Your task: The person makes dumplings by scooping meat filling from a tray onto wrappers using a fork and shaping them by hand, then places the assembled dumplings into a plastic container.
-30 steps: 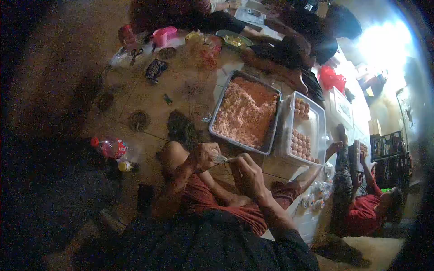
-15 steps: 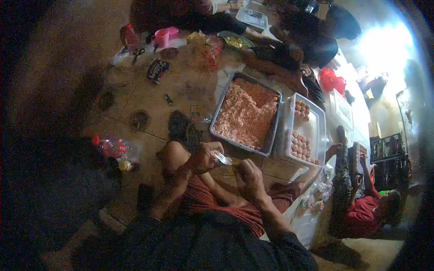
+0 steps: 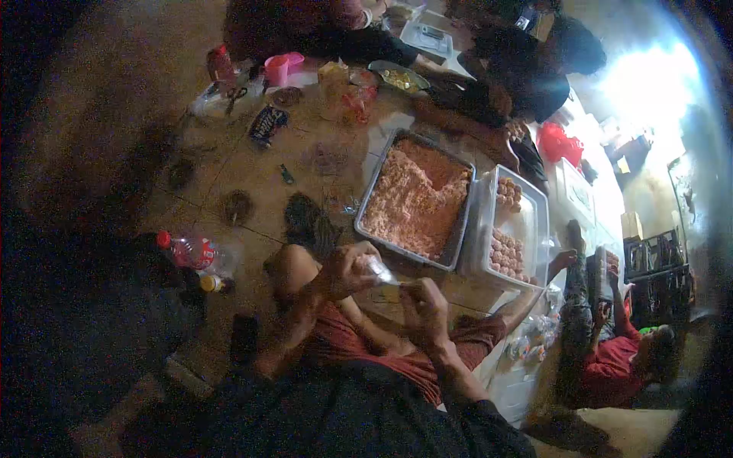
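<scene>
My left hand [image 3: 347,271] is closed around a small shiny whitish piece [image 3: 377,269] that looks like thin plastic; its exact kind is unclear. The piece narrows to a thin end pointing at my right hand [image 3: 424,309]. The fingers of that hand are pinched together at this thin end. Just beyond both hands lies a grey tub [image 3: 411,258] filled with a pinkish, crumbly mixture [image 3: 408,195]. To its right stands a clear plastic box [image 3: 538,229] holding rows of round balls [image 3: 507,254] of similar colour.
A red-labelled bottle [image 3: 192,252] lies left of my knee. Farther off are scissors [image 3: 235,99], a dark packet [image 3: 267,124], a pink cup [image 3: 276,70] and a bowl [image 3: 399,78]. A person in red [image 3: 611,374] sits at right; others sit at the back.
My right hand has dropped slightly and turned. The whitish piece, streaky and spread before, now appears drawn into a tapering shape between my hands.
</scene>
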A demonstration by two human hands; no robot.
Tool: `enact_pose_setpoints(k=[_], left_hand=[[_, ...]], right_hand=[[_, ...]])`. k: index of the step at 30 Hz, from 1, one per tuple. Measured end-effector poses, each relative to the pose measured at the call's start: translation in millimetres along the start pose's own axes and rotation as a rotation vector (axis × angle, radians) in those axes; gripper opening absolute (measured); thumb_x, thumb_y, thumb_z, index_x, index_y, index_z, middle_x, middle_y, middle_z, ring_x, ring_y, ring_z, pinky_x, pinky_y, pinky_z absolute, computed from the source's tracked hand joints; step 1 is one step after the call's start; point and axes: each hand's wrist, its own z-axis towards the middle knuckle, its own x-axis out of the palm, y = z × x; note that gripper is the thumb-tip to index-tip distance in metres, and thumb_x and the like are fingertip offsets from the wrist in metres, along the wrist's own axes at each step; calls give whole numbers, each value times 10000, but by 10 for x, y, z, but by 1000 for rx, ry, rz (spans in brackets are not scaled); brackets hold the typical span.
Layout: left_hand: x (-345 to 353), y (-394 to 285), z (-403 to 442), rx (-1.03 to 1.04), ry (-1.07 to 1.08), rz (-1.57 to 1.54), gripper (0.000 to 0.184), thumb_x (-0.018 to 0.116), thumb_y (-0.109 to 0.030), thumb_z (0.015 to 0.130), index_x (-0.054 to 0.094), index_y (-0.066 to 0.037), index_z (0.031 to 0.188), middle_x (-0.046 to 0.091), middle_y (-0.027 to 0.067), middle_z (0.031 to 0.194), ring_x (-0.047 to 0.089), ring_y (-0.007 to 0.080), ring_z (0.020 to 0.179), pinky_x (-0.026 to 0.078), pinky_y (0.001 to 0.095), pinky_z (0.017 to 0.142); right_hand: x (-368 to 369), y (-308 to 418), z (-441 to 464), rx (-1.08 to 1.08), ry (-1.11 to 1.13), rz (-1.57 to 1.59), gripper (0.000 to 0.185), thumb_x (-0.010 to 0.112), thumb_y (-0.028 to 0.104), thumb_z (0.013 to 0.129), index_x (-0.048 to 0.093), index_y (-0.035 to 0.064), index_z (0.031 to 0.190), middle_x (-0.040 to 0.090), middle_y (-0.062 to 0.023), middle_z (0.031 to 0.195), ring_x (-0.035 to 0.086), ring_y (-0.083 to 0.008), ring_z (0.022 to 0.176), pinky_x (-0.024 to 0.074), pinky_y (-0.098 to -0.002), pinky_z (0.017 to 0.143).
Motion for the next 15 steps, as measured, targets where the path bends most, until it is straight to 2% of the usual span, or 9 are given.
enact_pose_setpoints(k=[1, 3, 6, 7, 9, 11, 12, 14, 15], left_hand=[[-11, -156, -32, 77, -138, -114, 260, 760, -260, 872, 638, -45, 953, 647, 48, 800, 601, 134, 737, 493, 315, 671], [-121, -171, -64, -60, -13, -256, 300, 755, -307, 899, 634, -40, 961, 652, 72, 873, 618, 153, 804, 500, 332, 717], [1, 247, -12, -134, 175, 47, 348, 826, -314, 864, 626, -52, 975, 652, 74, 930, 629, 160, 837, 520, 338, 760], [69, 313, 65, 82, 57, 0, 334, 830, -293, 861, 624, -46, 949, 648, 63, 873, 624, 151, 788, 520, 337, 722], [98, 335, 98, 301, -75, -46, 322, 835, -271, 858, 621, -40, 924, 644, 52, 816, 619, 142, 739, 521, 337, 683], [6, -168, -14, 59, -117, -456, 336, 764, -329, 917, 618, -26, 897, 634, 73, 770, 615, 134, 692, 509, 325, 632], [-125, -148, -54, -9, 6, -132, 322, 772, -313, 908, 620, -29, 901, 639, 81, 806, 624, 131, 717, 508, 312, 634], [-2, 33, -25, -73, 53, -61, 318, 805, -295, 876, 623, -36, 901, 640, 80, 811, 622, 129, 725, 509, 314, 650], [41, 122, 30, -126, 95, 14, 321, 837, -277, 844, 626, -42, 902, 640, 79, 817, 619, 128, 734, 509, 316, 665]], right_hand=[[-39, 62, 20, 3, 3, 1, 87, 661, 71, 943, 623, 0, 974, 610, -109, 811, 620, -207, 734, 502, -337, 662], [-97, 133, 7, 195, -147, 113, 95, 668, 57, 933, 623, -7, 986, 609, -120, 813, 619, -210, 728, 501, -325, 669], [8, -39, -55, 17, -8, 11, 67, 649, 44, 943, 626, -1, 987, 608, -98, 809, 595, -158, 735, 490, -310, 666], [35, 29, 43, -79, 48, -44, 54, 640, 39, 949, 628, 2, 986, 606, -83, 805, 581, -135, 739, 484, -302, 664], [-116, 231, 111, 25, 54, 75, 57, 648, 35, 942, 626, 0, 981, 590, -91, 798, 566, -142, 721, 473, -311, 649], [-177, 327, 85, 215, -133, 127, 77, 674, 29, 924, 623, -6, 971, 570, -110, 798, 571, -179, 703, 466, -310, 637], [-141, 255, 64, 160, -84, 100, 79, 678, 31, 924, 623, -12, 962, 581, -124, 806, 590, -197, 702, 480, -311, 637], [139, -349, -159, 34, -46, 59, 76, 677, 33, 927, 624, -12, 959, 593, -119, 805, 597, -189, 709, 483, -307, 638], [75, -205, -66, 14, -5, 66, 77, 675, 32, 926, 623, -14, 959, 605, -124, 811, 607, -191, 715, 490, -316, 642]])
